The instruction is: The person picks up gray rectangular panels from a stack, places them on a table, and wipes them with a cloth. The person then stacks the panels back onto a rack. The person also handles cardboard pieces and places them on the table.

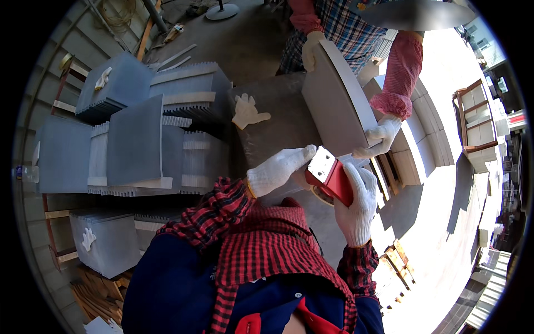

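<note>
A red tape dispenser with a toothed metal plate is in my gloved right hand, fingers wrapped around its right side. My gloved left hand is at the dispenser's left edge, its fingers drawn together; whatever they pinch is hidden. Beneath the dispenser part of a tape roll shows. Just beyond stands a stack of grey sheets, tilted. A co-worker across from me rests one gloved hand on its top end, and their other gloved hand is at its near right corner.
A loose white glove lies on the dark worktable. Several bundles of grey panels fill the rack on the left. Pale stacked blocks stand at the right, and a round grey disc blocks part of the top.
</note>
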Demonstrator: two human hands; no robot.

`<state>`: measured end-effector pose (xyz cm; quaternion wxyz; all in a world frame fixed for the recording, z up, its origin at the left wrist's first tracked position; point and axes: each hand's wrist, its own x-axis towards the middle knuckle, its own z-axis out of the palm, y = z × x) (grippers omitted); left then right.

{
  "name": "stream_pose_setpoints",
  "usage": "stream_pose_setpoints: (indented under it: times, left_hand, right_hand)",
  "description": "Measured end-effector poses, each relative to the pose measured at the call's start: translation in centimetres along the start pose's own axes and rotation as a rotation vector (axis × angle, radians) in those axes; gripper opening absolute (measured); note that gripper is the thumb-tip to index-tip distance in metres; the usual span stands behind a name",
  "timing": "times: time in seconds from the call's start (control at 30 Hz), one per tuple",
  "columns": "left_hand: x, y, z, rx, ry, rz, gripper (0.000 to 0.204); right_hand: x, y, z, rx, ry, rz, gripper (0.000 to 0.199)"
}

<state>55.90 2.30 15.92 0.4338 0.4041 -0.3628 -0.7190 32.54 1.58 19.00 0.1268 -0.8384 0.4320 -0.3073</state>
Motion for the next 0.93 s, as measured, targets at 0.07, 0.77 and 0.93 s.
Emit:
stream_pose_setpoints:
  times: [0.07, 0.77, 0.93]
  left_hand:
    - [-0.3, 0.0, 1.2, -0.022, 0.06, 0.035, 0.051]
    - [17.4, 22.3, -11.9, 1.577, 0.162, 0.536, 0.031]
    - [25.6, 22.7, -16.2, 1.869, 0.065, 0.396, 0.031]
  right_hand:
    - [-0.5, 0.6, -0.5, 0.064, 0.026, -0.01, 0.064]
    - [11.1, -0.8, -6.2, -0.186, -0.023, 0.087, 0.062]
    - [18.4, 0.0, -2.1, -0.252, -0.07, 0.177, 0.052]
